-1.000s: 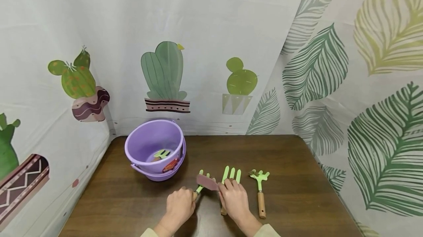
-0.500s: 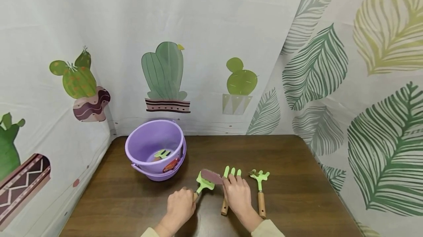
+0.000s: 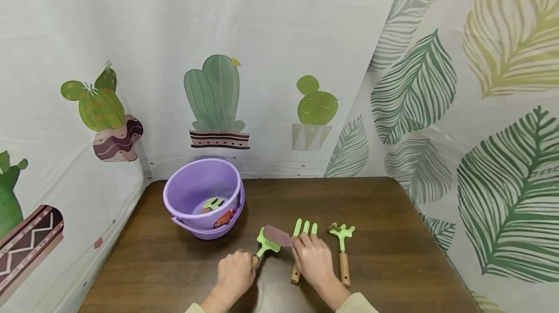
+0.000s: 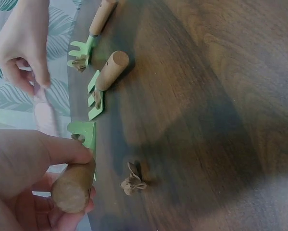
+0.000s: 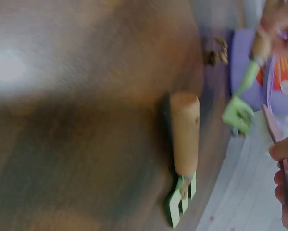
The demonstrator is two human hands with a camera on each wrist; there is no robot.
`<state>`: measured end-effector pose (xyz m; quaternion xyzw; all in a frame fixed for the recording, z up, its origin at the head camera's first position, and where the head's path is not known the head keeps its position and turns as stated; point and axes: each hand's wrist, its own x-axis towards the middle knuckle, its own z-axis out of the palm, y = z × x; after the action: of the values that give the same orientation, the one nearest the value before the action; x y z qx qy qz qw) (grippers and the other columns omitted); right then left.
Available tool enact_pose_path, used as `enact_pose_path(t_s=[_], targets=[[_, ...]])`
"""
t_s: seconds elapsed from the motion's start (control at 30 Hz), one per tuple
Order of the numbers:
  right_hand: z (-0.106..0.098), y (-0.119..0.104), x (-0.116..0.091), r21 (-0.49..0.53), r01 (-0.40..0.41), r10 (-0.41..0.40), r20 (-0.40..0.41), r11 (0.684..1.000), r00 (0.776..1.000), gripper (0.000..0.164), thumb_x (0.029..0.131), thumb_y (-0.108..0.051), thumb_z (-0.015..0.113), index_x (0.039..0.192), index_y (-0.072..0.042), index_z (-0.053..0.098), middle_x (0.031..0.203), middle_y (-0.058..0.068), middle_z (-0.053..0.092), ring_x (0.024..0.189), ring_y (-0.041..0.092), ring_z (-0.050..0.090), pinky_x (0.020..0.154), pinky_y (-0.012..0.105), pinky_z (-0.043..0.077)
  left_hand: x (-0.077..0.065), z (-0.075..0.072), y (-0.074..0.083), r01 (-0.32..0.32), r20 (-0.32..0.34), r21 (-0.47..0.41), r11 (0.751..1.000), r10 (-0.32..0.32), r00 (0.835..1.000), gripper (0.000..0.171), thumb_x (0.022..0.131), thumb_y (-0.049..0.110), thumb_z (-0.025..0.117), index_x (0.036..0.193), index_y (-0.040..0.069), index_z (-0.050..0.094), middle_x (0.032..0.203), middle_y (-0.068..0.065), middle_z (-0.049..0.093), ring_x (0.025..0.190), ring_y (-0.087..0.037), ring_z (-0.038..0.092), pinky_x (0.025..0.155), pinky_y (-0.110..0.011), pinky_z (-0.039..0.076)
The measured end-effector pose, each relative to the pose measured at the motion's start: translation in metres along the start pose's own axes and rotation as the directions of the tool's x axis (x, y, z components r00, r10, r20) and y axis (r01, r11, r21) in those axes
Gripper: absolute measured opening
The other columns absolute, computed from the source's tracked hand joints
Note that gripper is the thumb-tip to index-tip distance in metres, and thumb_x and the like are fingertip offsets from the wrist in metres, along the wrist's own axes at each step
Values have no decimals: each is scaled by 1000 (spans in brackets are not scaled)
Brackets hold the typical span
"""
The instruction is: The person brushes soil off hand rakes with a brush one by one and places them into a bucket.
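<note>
Printed cloth (image 3: 271,22), patterned with cacti and leaves, hangs behind a dark wooden worktop (image 3: 393,235). Over its near half, the left hand (image 3: 236,274) has its fingers curled round the wooden handle of a green rake (image 3: 267,245), whose head slants away to the right; the right hand (image 3: 315,258) pinches the handle of a mauve brush (image 3: 276,235) between thumb and fingers, with the flat brush head over the rake's. I judge the rake light and rigid, hard to break, with the thick handle the surest hold, though a loose grip might let it roll. The brush also looks light, probably stiff-backed with softer pale bristles, and best held by the handle. A crumpled brown clump (image 4: 133,182) lies on the worktop near the left hand and may be soft or crumbly. Whether the bristles touch the rake I cannot tell. In the head view the right hand hides part of a green fork (image 5: 184,139); the right wrist view is blurred and cuts off both hands, and only part of a green item (image 3: 213,203) shows inside the purple bucket (image 3: 188,187).
</note>
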<state>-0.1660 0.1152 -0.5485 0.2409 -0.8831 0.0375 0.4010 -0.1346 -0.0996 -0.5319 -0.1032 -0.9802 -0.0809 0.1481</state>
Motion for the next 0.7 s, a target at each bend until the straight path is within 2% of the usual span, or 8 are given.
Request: enact_pose_path(t_s=[0.1, 0.23, 0.37, 0.5, 0.7], targets=[[0, -7, -3, 10, 40, -40, 20, 999, 999, 23, 64, -21, 75, 84, -13, 70, 76, 1, 58, 60, 18, 54, 44, 28, 38, 1, -2, 2, -4, 0, -7, 1000, 4, 1000, 30, 57, 20, 75, 50, 18, 46, 52, 0, 46, 42, -27, 52, 35, -37, 34], [1, -10, -5, 6, 32, -32, 39, 999, 999, 22, 63, -20, 76, 83, -13, 71, 76, 2, 57, 59, 18, 52, 43, 27, 36, 2, -3, 3, -5, 12, -2, 1000, 5, 1000, 29, 57, 20, 74, 51, 18, 46, 52, 0, 45, 43, -26, 52, 36, -37, 34], [3, -10, -4, -8, 36, -36, 12, 999, 999, 12, 74, -17, 61, 81, -12, 70, 75, 3, 58, 58, 19, 52, 42, 28, 34, 1, -4, 3, -6, 0, 18, 1000, 6, 1000, 28, 56, 21, 75, 52, 17, 48, 52, 0, 46, 43, -26, 52, 36, -37, 35], [4, -9, -2, -39, 28, -28, -16, 999, 999, 25, 79, -18, 45, 79, -12, 70, 74, 4, 58, 57, 21, 53, 43, 29, 34, 1, -4, 3, -7, -13, 31, 999, 7, 1000, 27, 55, 22, 76, 52, 16, 50, 53, -1, 47, 43, -27, 52, 36, -38, 36], [5, -7, 2, -70, 21, -24, -53, 997, 998, 27, 78, -16, 44, 78, -13, 71, 70, 2, 57, 55, 20, 50, 43, 26, 30, 2, -5, 4, -7, -7, 40, 999, 8, 1000, 27, 57, 22, 76, 54, 15, 50, 54, -2, 47, 43, -27, 52, 36, -38, 36]])
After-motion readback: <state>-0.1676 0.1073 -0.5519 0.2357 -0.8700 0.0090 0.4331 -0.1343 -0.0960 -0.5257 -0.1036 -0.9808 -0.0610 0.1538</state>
